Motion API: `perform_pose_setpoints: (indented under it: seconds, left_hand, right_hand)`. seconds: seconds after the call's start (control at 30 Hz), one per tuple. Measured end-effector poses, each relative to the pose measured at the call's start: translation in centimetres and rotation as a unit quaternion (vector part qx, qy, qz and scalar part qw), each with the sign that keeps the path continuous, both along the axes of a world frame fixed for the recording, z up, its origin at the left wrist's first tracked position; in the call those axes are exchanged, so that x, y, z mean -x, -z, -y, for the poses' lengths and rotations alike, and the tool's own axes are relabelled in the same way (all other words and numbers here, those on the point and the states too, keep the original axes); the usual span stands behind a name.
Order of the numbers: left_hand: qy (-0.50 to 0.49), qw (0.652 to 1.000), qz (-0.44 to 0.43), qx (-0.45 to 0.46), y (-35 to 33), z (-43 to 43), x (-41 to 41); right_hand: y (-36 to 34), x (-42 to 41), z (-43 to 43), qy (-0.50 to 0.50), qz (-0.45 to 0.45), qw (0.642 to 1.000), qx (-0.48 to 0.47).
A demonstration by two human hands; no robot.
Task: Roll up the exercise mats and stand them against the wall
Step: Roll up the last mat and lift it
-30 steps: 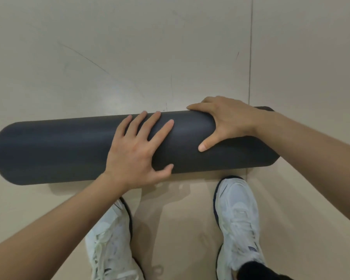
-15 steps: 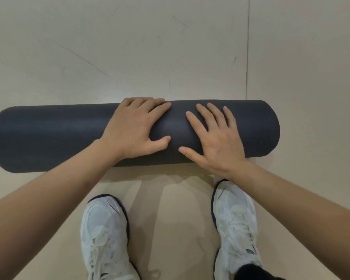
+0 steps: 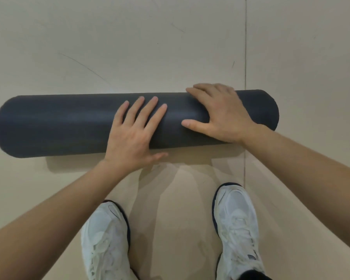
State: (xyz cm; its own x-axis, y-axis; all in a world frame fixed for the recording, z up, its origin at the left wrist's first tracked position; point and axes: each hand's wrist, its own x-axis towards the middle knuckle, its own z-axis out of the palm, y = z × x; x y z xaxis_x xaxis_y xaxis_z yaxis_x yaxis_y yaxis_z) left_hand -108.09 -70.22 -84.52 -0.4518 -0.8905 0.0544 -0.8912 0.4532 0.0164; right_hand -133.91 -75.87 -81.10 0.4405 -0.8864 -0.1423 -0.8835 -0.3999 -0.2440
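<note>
mat roll (image 3: 55,126) on floor (image 3: 129,47), left hand (image 3: 132,136) flat, right hand (image 3: 220,114) draped over top, neither clamped; roll may spring loose once released.

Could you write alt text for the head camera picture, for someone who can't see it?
Looking down, a person's two bare hands press on a dark grey rolled-up exercise mat lying sideways on a beige floor: left hand flat, right hand curled over the far edge. Two white sneakers stand just behind it.

Left hand (image 3: 132,136) flat, fingers spread, right hand (image 3: 220,114) arched
</note>
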Motion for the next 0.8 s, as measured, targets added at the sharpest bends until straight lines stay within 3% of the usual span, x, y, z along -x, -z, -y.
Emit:
perform_pose_setpoints:
  seconds: [0.1,0.2,0.33,0.43,0.47,0.53,0.6,0.67,0.73,0.8]
  left_hand:
    - [-0.008,0.999,0.004,-0.033,-0.9,3.9,-0.3]
    - [-0.004,0.998,0.023,-0.054,-1.8,6.6,-0.5]
    - [-0.011,0.999,-0.014,0.031,-1.3,4.7,-0.4]
    - [-0.018,0.988,-0.120,0.098,0.3,-0.3,1.0]
    - [-0.018,0.985,-0.159,0.069,0.8,-2.2,1.7]
    - [-0.065,0.967,-0.234,-0.071,1.6,-5.2,3.4]
    - [-0.184,0.893,-0.333,-0.241,2.0,-7.1,4.7]
    - [-0.281,0.771,-0.448,-0.354,1.7,-7.0,5.8]
    - [-0.323,0.688,-0.511,-0.401,1.1,-5.9,6.9]
    - [-0.342,0.642,-0.550,-0.409,0.7,-4.6,7.4]
  right_hand:
    - [0.2,2.0,-0.2,0.039,-0.010,0.997,0.071]
    - [0.8,3.5,-0.9,0.057,-0.039,0.995,0.068]
    - [0.7,4.2,0.5,0.060,-0.122,0.990,0.021]
    - [0.1,4.8,2.5,0.085,-0.150,0.985,0.002]
    - [-0.1,4.9,3.1,0.090,-0.148,0.985,-0.004]
    - [-0.5,4.9,4.3,0.095,-0.142,0.985,-0.005]
    - [-0.9,4.5,4.8,0.095,-0.150,0.984,-0.005]
    - [-1.3,3.9,4.6,0.094,-0.164,0.982,-0.006]
    - [-1.4,3.1,3.8,0.098,-0.175,0.980,-0.005]
    - [-1.6,2.0,2.9,0.114,-0.171,0.979,-0.013]
